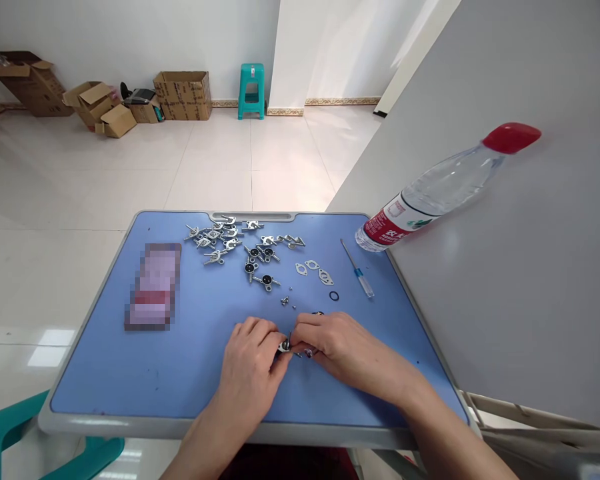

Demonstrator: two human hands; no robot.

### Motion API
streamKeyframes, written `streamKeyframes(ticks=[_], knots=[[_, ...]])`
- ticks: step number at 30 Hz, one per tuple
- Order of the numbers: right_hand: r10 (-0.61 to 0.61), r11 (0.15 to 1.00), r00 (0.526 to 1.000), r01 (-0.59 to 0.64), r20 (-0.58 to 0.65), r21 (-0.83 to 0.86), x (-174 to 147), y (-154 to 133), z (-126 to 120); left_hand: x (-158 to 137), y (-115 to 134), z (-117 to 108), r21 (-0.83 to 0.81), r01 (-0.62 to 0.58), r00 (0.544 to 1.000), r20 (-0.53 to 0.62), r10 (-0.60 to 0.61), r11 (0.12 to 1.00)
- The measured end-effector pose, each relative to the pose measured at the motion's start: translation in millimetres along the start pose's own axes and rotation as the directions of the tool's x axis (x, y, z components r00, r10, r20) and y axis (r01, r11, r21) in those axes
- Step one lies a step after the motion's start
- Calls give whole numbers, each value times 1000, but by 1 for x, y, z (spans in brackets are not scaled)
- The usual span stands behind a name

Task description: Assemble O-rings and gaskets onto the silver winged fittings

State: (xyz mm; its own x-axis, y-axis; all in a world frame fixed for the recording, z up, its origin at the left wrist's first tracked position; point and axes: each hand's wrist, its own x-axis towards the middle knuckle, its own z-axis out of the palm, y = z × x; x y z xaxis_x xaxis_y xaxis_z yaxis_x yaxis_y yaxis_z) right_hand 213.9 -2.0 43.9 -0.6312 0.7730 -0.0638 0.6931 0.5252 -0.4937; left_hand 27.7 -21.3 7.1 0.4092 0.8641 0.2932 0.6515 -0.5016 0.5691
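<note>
Close to the table's front edge, my left hand is closed around a small metal valve fitting, pinching it between thumb and fingers. From the other side, my right hand is closed with its fingertips at the same fitting; they hide much of it. Just beyond my hands lie several tiny screws and a black rubber ring. Several flat metal gaskets are a little farther back. Similar fittings with black round faces sit near the middle, and more metal fittings are heaped at the back.
The blue table carries a pixelated, phone-shaped object at left. A screwdriver and a red-capped water bottle are at right, beside a grey panel. Cardboard boxes and a green stool stand by the wall.
</note>
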Motion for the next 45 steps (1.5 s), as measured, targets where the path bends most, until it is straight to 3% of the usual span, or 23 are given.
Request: streamKeyframes(ticks=[11, 17, 21, 26, 30, 37, 45], knots=[[66, 993, 998, -66, 10, 100, -5, 7, -5, 0, 0, -1, -18, 1, 1000, -2, -2, 1000], [58, 968, 996, -40, -65, 249, -7, 1, -16, 0, -1, -1, -21, 17, 1000, 13, -17, 1000], [118, 905, 987, -60, -113, 421, -12, -2, -24, 0, 0, -1, -34, 21, 1000, 17, -20, 999], [214, 752, 957, -32, -197, 658, -14, -1, -23, 1, -1, -1, -35, 18, 1000, 5, -18, 999], [282, 713, 910, 13, -304, 701, -11, 2, -16, 1, -2, -2, -26, -4, 1000, 5, 5, 1000], [293, 600, 928, 9, -231, 800, -10, -2, -8, 2, -2, -4, -11, -3, 1000, 11, 3, 1000], [193, 707, 961, 4, -198, 707, -8, -4, -7, 2, -3, -4, -25, 0, 999, 35, 1, 1000]])
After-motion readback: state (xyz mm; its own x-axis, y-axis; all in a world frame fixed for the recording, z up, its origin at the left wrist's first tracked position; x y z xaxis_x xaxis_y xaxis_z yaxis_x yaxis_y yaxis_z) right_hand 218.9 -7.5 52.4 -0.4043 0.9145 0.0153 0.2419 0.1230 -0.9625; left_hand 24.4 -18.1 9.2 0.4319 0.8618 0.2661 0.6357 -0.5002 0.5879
